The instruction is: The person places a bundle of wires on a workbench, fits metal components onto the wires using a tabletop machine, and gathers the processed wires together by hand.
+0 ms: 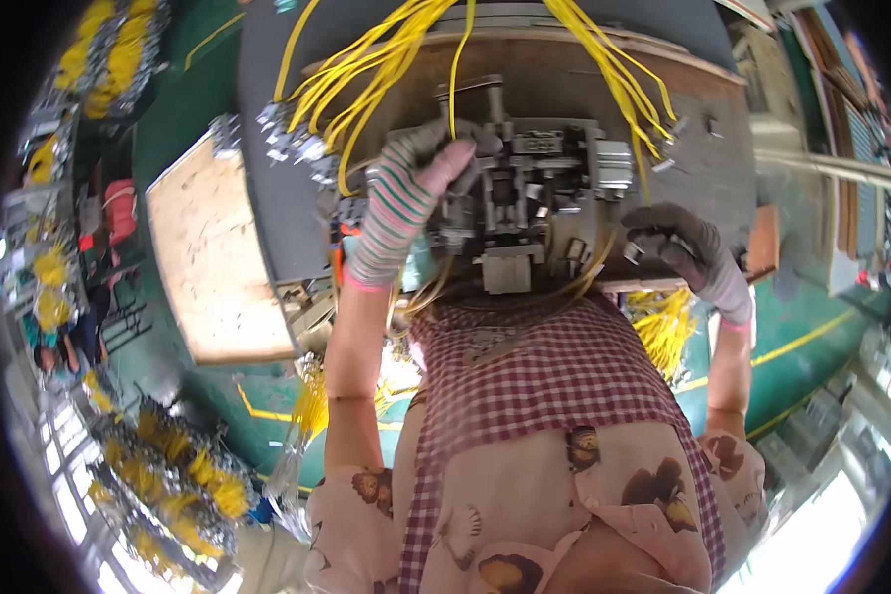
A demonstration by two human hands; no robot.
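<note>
- Head view, progress: working at a small grey metal press (515,188) on the bench (277,198); left hand (406,183) in a striped knit glove reaching onto the machine's upper left, fingers curled together against a metal part there, though whether clamping anything cannot be told; right hand (678,243) in a dark grey glove sitting at the bench's near right edge, fingers closed on a small metal connector (636,249), seemingly at the end of a yellow wire.
- Judging by what is lying about: many yellow wires (386,59) already fanning out beyond the machine with metal ends (292,139) fitted; another loose bunch of yellow wires (663,322) hanging below the right hand, probably waiting; so looking like mid-batch, with neither pile exhausted.
- Materials and shapes: machine blocky, dull steel, stepped and slotted; wires thin, glossy, flexible; plywood board (213,247) flat and pale at the left; checked fabric apron (554,366) soft, hanging below the bench.
</note>
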